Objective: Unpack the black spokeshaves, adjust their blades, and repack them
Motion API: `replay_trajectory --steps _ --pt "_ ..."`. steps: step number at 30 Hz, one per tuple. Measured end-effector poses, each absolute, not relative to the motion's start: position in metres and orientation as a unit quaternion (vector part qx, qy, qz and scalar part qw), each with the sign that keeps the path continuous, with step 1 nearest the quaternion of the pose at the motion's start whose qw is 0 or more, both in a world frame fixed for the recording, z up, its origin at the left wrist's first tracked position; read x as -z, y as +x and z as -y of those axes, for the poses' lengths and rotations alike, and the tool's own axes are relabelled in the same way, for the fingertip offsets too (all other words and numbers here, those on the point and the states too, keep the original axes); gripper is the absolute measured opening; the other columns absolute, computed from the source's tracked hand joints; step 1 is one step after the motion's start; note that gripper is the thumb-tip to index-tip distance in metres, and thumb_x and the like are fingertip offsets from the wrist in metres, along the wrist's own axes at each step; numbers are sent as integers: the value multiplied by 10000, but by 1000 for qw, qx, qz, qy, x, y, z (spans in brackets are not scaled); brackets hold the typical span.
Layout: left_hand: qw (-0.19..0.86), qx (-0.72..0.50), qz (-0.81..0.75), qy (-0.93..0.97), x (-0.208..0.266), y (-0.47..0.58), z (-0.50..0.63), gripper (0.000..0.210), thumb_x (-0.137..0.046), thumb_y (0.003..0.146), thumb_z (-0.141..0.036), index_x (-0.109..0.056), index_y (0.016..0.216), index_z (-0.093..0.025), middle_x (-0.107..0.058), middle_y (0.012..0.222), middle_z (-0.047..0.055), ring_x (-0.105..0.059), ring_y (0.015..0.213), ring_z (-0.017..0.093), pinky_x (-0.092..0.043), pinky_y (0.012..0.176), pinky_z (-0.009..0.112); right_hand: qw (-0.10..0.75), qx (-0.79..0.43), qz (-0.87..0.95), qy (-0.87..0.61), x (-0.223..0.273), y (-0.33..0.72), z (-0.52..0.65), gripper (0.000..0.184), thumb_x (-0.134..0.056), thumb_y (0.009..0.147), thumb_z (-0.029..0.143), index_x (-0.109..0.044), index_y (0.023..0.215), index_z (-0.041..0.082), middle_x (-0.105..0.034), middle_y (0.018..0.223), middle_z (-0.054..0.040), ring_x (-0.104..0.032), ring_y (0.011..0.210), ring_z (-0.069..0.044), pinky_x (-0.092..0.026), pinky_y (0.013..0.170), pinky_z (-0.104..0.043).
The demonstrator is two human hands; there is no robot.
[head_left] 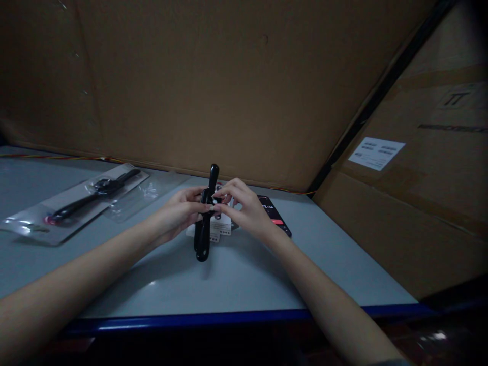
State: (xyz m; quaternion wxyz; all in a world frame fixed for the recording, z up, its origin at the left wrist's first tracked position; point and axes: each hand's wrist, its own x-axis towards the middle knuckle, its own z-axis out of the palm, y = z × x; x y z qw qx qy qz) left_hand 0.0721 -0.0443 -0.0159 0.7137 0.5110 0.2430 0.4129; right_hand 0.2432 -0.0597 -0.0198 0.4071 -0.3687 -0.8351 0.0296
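Above the table I hold a black spokeshave (205, 238) nearly upright, one long handle pointing up and the other end down toward me. My left hand (177, 211) grips its middle from the left, thumb across the front. From the right, the fingers of my right hand (242, 206) pinch at the centre of the tool, by a small pale, shiny part (214, 201). Fingers partly hide what that part is. Behind the tool, printed cards (225, 225) lie on the table.
A similar black spokeshave (102, 189) lies in clear packaging with a card backing at left, beside an empty-looking clear plastic shell (127, 203). A phone (277, 216) lies right of my hands. Cardboard walls (183, 91) stand behind and right of the table (229, 284).
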Motion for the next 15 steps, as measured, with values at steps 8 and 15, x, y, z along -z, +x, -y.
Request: replay_trajectory --steps 8,15 --pt "730 -421 -232 486 19 74 43 315 -589 631 47 -606 922 -74 -655 913 106 -639 827 181 -467 831 310 441 36 806 -394 30 233 57 156 -508 836 213 -635 927 223 -559 867 -38 -488 890 -179 -387 774 -347" --pt "734 -407 -207 504 25 73 41 333 -593 647 34 -594 956 -90 -638 979 115 -633 858 190 -463 860 327 450 -3 809 -378 28 235 56 134 -499 847 203 -633 839 213 -580 852 -23 -502 872 -158 -384 799 -322"
